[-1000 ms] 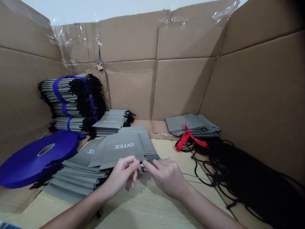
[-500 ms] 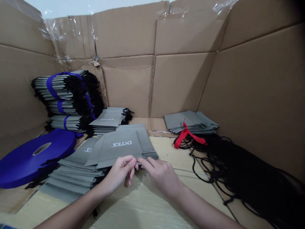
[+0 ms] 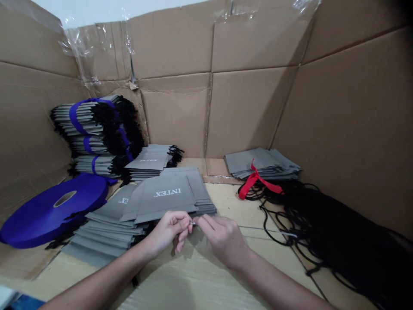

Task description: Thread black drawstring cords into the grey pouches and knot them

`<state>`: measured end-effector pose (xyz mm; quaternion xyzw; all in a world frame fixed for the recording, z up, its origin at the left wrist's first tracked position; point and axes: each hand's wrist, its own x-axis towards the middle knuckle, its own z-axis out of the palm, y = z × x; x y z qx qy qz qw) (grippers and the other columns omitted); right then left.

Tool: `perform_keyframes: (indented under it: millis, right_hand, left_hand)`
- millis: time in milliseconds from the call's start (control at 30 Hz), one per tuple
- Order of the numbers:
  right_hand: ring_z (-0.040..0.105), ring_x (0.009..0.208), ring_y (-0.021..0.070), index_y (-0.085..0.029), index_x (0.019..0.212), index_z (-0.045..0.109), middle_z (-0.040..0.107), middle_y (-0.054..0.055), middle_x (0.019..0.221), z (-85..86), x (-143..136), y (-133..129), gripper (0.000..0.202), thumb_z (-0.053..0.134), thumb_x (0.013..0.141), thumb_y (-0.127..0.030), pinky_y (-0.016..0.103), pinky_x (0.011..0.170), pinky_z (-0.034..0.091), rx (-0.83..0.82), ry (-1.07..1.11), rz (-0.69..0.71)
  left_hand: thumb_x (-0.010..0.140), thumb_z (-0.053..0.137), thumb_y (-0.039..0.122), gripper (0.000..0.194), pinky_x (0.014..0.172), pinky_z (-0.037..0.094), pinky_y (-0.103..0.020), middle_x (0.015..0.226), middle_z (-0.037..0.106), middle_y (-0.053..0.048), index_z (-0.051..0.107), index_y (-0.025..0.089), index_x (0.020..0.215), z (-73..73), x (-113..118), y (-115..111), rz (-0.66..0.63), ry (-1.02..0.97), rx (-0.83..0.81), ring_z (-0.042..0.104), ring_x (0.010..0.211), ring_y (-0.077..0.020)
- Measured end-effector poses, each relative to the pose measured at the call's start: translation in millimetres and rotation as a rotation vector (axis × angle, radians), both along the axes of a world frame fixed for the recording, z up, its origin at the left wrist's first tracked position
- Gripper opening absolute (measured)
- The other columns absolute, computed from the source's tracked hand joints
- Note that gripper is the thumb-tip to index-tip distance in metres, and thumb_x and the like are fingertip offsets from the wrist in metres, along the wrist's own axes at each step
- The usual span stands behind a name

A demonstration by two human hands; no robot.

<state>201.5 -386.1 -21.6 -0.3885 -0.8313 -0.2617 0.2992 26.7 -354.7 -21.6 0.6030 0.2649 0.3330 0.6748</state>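
Observation:
My left hand (image 3: 176, 228) and my right hand (image 3: 222, 237) meet at the middle of the table, fingertips pinched close together. Between them shows a tiny pale, shiny tip (image 3: 192, 223), too small to name, and I cannot tell which hand grips it. Just beyond the fingers lies a stack of flat grey fabric pouches printed INTEX (image 3: 167, 193). Fanned out beside my left forearm is another pile of grey pouches (image 3: 100, 237) with black cords.
At left stand pouch bundles (image 3: 87, 122) tied with blue ribbon, near a blue ribbon roll (image 3: 38, 215). More pouches (image 3: 150, 159) sit behind. At right lie plain grey pieces (image 3: 258, 163), a red ribbon (image 3: 254, 183) and black cords (image 3: 338, 241). Cardboard walls (image 3: 174, 116) surround the table.
The view has shifted slightly, with things appearing a little further right. My fingertips are a bit further apart, showing the pale tip. A thin pale streak now appears by the black cords.

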Motion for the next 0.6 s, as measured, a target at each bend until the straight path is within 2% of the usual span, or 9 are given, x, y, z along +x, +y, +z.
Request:
perform_keyframes:
  millis: [133,267,367,467,600]
  right_hand:
    - [0.050,0.054,0.0109,-0.020,0.081,0.059,0.058,-0.002,0.061,-1.6,1,1,0.020,0.041,0.087,-0.013,0.027,0.054,0.025,-0.003,0.017,-0.006]
    - [0.053,0.058,0.0113,-0.021,0.089,0.059,0.062,-0.002,0.069,4.8,0,1,0.021,0.042,0.083,-0.010,0.027,0.055,0.026,-0.117,0.002,-0.002]
    - [0.053,0.060,0.0122,-0.021,0.090,0.058,0.061,-0.001,0.070,8.8,-2,-1,0.016,0.043,0.085,-0.016,0.027,0.056,0.027,-0.182,-0.012,-0.040]
    - [0.051,0.056,0.0122,-0.022,0.083,0.056,0.058,-0.002,0.066,7.2,-3,-2,0.015,0.042,0.089,-0.023,0.027,0.054,0.025,-0.150,-0.013,-0.077]
    - [0.052,0.054,0.0127,-0.024,0.083,0.056,0.058,-0.003,0.064,8.5,-4,-5,0.011,0.048,0.084,-0.018,0.027,0.053,0.025,-0.109,-0.090,-0.076]
  left_hand:
    - [0.078,0.057,0.047,0.036,0.027,0.030,-0.013,0.042,0.042,0.008,0.053,0.013,0.070,-0.8,1,0,0.011,-0.021,-0.022,0.041,0.027,-0.0051]
    - [0.078,0.056,0.049,0.037,0.027,0.029,-0.013,0.040,0.042,0.008,0.053,0.013,0.070,-1.8,1,1,0.060,-0.008,0.005,0.043,0.026,-0.0061]
    - [0.080,0.054,0.049,0.037,0.027,0.028,-0.012,0.039,0.042,0.008,0.051,0.013,0.071,-4.3,2,3,0.113,0.015,0.034,0.043,0.026,-0.0062]
    - [0.080,0.053,0.049,0.037,0.027,0.029,-0.012,0.039,0.043,0.008,0.049,0.014,0.069,-7.1,2,3,0.136,0.037,0.057,0.044,0.026,-0.0063]
    - [0.081,0.053,0.050,0.037,0.028,0.031,-0.013,0.039,0.043,0.008,0.050,0.014,0.071,-8.3,2,1,0.095,0.029,0.030,0.043,0.026,-0.0063]
